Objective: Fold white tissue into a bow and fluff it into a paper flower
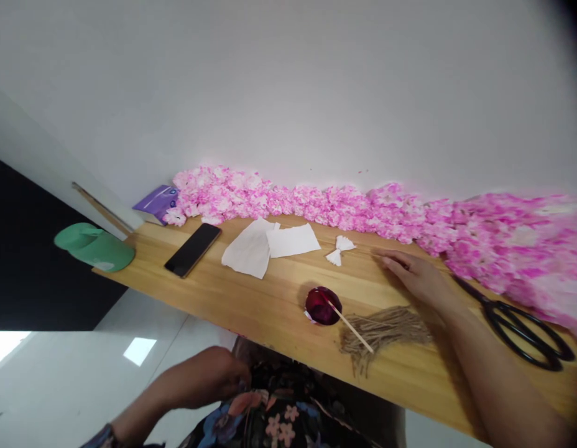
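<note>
My right hand [414,274] rests over the table, fingers pointing left toward a small white bow-shaped paper piece [339,250]; nothing shows in it. Its thumb and fingers are apart. My left hand [223,374] is curled at my lap, below the table edge; what it holds, if anything, is hidden. A small cup of dark red liquid [320,305] has a thin stick [351,326] leaning in it. Beside the cup lies a bundle of thin brown stems [391,330]. Two white paper sheets [253,249] overlap left of the bow.
Pink flowers [344,208] line the wall along the wooden table [251,305]. Black scissors [516,326] lie at the right. A phone [193,249], a purple packet [158,202] and a green container [99,247] stand or lie toward the left end.
</note>
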A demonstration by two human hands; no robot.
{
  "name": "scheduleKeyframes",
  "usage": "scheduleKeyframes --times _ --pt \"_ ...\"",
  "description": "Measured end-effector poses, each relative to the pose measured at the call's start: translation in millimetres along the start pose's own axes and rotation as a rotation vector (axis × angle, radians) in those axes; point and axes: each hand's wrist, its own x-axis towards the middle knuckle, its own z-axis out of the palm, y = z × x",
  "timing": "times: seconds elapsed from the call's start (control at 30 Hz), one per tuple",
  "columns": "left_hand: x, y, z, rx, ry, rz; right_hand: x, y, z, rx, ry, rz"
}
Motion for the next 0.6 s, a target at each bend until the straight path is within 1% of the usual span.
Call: scheduleKeyframes --times 0.07,0.13,0.2,0.27,0.33,0.37,0.4,0.43,0.47,0.53,0.6 --pt "-13 31 -44.0 -0.027 0.008 0.100 4 5 0 -0.007 -0.004 -0.024" --pt "-12 53 -83.3 0.039 0.072 0.185 10 9 -2 -0.017 -0.034 -0.040" --pt "5 63 -114.9 0.163 0.161 0.207 15 7 -7 -0.055 -0.075 -0.053" --pt "35 65 -138.0 0.261 0.218 0.270 20 -3 -13 -0.133 -0.114 -0.079" --pt "71 61 -152.9 0.355 0.304 0.273 23 -20 -17 -0.216 -0.139 -0.138" --pt "88 58 -157.7 0.384 0.330 0.280 26 -31 -17 -0.241 -0.109 -0.184" --pt "105 54 -161.0 0.391 0.365 0.286 29 -41 -16 -0.251 -0.097 -0.274" --pt "120 50 -163.1 0.380 0.393 0.302 32 -50 -13 -0.256 -0.101 -0.373" --pt "133 46 -164.3 0.374 0.416 0.303 36 -59 -9 -0.264 -0.110 -0.439" --pt "156 38 -163.9 0.392 0.461 0.266 44 -70 3 -0.284 -0.130 -0.531" --pt "174 31 -160.1 0.401 0.483 0.195 51 -74 15 -0.294 -0.163 -0.595"
